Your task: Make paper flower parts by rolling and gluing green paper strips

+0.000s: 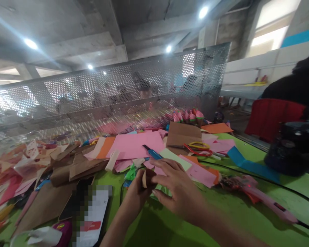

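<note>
Evidently holding a curled brown piece (pixel 144 179) in the closed left hand (pixel 137 190), above the green table (pixel 149 226); with the right hand (pixel 173 187) loosely bent beside it, cannot tell whether gripping too. Could crease or flatten the curl by squeezing too hard. Could get nicked by reaching forward to the cutter (pixel 156 154), lying just beyond the right hand with what looks like bare blade. Might get burned by swinging right onto the pink tool (pixel 267 202), possibly hot, judging by its red glow.
</note>
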Demonstrator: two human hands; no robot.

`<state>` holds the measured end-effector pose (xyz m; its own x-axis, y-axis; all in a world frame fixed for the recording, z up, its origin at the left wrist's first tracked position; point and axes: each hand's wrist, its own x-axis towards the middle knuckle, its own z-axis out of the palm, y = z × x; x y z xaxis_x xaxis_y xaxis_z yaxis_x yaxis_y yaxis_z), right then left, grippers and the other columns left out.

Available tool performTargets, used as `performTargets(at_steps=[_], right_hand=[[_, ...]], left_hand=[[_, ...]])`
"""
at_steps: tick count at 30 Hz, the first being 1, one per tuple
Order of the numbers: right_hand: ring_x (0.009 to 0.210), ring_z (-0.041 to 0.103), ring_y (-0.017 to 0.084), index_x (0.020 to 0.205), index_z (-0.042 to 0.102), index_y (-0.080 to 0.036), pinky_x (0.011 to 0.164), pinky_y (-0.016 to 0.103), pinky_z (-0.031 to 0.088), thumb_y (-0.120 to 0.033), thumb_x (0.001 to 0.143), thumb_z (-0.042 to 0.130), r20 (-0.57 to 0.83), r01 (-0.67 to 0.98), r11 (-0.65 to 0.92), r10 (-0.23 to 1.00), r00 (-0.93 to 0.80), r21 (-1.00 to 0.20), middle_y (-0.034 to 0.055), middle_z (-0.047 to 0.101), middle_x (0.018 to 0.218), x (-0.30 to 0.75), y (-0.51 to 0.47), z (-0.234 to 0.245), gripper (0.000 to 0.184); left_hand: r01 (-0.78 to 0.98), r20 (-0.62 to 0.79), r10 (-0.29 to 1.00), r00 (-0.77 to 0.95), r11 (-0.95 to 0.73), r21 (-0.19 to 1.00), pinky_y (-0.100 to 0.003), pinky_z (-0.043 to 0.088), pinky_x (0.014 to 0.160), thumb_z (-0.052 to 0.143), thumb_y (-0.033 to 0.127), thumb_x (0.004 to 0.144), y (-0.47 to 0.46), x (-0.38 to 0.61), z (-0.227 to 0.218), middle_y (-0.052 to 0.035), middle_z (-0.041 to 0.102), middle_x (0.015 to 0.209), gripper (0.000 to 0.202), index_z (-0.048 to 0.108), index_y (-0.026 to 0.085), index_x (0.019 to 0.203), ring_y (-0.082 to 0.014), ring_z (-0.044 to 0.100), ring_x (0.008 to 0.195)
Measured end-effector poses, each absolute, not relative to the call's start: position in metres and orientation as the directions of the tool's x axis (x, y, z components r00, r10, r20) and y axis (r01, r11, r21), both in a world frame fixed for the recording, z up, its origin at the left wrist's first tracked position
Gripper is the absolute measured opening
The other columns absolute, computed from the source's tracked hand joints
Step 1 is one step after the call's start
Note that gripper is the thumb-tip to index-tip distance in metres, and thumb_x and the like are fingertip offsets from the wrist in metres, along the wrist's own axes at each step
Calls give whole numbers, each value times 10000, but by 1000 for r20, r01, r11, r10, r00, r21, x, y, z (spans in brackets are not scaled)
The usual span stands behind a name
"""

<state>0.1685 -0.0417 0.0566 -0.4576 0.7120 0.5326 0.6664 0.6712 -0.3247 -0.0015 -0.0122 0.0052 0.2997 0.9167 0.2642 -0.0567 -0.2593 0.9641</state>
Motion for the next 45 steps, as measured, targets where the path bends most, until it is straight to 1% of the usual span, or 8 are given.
performTargets(at_steps=[5, 11, 17, 25, 31, 36, 40, 45], right_hand=[[1300, 422, 324, 996, 698, -231, 1060, 549, 350, -215, 798, 680, 466, 710, 645, 739, -486, -282, 96, 523, 1429, 165, -41, 50, 200], [1325, 407, 331, 913, 670, -182, 1078, 531, 340, -233, 813, 664, 463, 715, 640, 744, -483, -282, 111, 515, 1451, 166, -38, 47, 112], [1286, 438, 291, 894, 658, -218, 1043, 484, 365, -206, 814, 663, 534, 671, 667, 714, -453, -323, 56, 574, 1386, 163, -40, 48, 81], [1343, 382, 326, 937, 693, -221, 1061, 537, 347, -164, 802, 649, 469, 661, 657, 741, -480, -362, 81, 503, 1454, 160, -37, 43, 152], [1340, 387, 311, 989, 702, -276, 1042, 534, 377, -164, 817, 654, 477, 629, 651, 752, -455, -425, 44, 468, 1482, 167, -36, 54, 211], [1297, 426, 326, 959, 713, -265, 1025, 550, 378, -175, 820, 654, 509, 689, 649, 733, -452, -323, 54, 501, 1457, 169, -37, 58, 176], [1307, 424, 316, 977, 713, -237, 1048, 520, 378, -163, 789, 680, 485, 706, 657, 723, -491, -265, 61, 506, 1459, 165, -39, 52, 205], [1317, 422, 330, 1131, 692, -244, 1060, 537, 374, -171, 785, 687, 478, 715, 652, 727, -494, -252, 79, 501, 1466, 163, -40, 50, 354]], left_hand=[[-91, 304, 918, 254, -290, 953, -304, 466, 864, 671, 159, 773, -8, -1, -12, -33, 658, 973, 280, 586, 188, 1037, -202, 585, 930], [-229, 308, 886, 345, -239, 944, -360, 446, 984, 730, 180, 732, -7, 7, -31, -66, 669, 1099, 411, 607, 203, 1123, -255, 582, 1085], [-293, 231, 940, 253, -153, 944, -406, 452, 958, 837, 274, 626, 5, 8, -37, -74, 684, 959, 329, 651, 176, 880, -279, 611, 984], [-358, 200, 955, 221, -111, 927, -335, 462, 954, 760, 231, 681, -3, 11, -32, -79, 657, 1141, 441, 602, 223, 1093, -244, 600, 1113], [-256, 269, 936, 227, -209, 944, -237, 451, 757, 715, 159, 704, -6, 5, -8, 6, 626, 826, 199, 611, 188, 872, -158, 592, 814], [-117, 264, 937, 230, -243, 963, -241, 444, 749, 691, 156, 734, -6, 0, -2, 7, 621, 842, 210, 609, 185, 925, -161, 566, 809], [-145, 280, 931, 234, -251, 957, -264, 458, 817, 707, 165, 740, -8, 1, -5, -3, 632, 897, 288, 606, 192, 1009, -186, 575, 902], [-224, 270, 937, 223, -221, 949, -266, 470, 830, 727, 177, 727, -12, 6, 0, -3, 647, 896, 252, 624, 191, 957, -174, 581, 892]])
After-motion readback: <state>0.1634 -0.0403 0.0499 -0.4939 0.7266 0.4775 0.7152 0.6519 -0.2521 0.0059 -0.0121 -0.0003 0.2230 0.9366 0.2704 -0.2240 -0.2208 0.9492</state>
